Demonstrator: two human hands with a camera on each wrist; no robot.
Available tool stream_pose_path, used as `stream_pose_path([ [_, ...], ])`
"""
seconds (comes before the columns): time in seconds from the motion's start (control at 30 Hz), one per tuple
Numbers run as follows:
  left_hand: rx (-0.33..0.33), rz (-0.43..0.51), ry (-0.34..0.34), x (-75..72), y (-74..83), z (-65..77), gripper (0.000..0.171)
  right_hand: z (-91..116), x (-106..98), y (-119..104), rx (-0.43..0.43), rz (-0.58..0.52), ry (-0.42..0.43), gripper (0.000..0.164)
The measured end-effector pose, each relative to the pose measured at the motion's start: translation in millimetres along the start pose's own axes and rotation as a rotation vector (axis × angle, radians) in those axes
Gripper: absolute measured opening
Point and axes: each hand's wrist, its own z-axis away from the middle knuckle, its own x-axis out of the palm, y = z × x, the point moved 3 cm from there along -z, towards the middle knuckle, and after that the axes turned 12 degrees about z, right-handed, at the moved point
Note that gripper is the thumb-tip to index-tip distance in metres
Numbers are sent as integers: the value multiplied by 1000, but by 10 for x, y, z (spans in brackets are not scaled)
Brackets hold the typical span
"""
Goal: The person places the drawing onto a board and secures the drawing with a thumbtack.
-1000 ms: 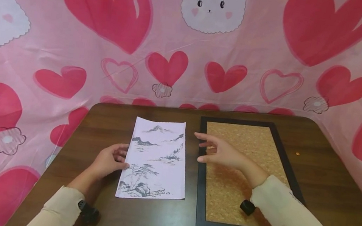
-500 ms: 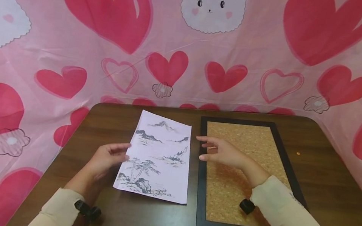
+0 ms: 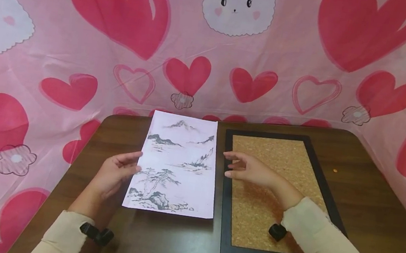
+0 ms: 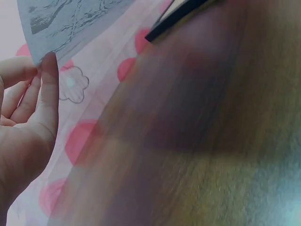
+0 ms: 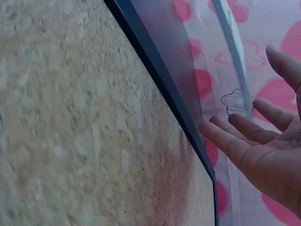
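A white sheet of paper [image 3: 176, 163] printed with an ink landscape of mountains and trees is raised over the table. My left hand [image 3: 114, 172] pinches its left edge between thumb and fingers; the left wrist view shows the thumb on the printed side of the paper [image 4: 51, 23]. To the right of the sheet, my right hand [image 3: 253, 170] hovers above the left part of a black-framed cork board [image 3: 271, 221]. Its fingers are relaxed and apart, holding nothing, and in the right wrist view the hand [image 5: 268, 141] is seen beside the frame's edge.
The brown wooden table [image 3: 156, 244] carries the board on its right half. A small orange object [image 3: 335, 170] lies right of the board. Behind the table hangs a pink cloth [image 3: 137, 41] with hearts. A black wrist device [image 3: 96, 234] sits at the left sleeve.
My left hand has lifted the paper and shifted it a little toward the back, so it looks larger and higher. The right hand has barely moved, and the board stays put.
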Motion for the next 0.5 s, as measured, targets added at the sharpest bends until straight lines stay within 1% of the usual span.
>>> stream_pose_path([
  [0.13, 4, 42, -7, 44, 15, 8, 38, -4, 82, -20, 29, -255, -3, 78],
  [0.2, 13, 46, -7, 68, 16, 14, 36, 0, 134, -40, 45, -390, 3, 77],
  [0.23, 18, 49, -7, 82, 16, 17, 35, 6, 154, -48, 54, -436, 10, 75],
  [0.37, 47, 70, -21, 158, 17, 23, 34, 35, 210, -59, 120, -527, 44, 67],
  [0.5, 64, 112, -49, 250, 23, 26, 34, 85, 223, -14, 193, -551, 53, 62],
])
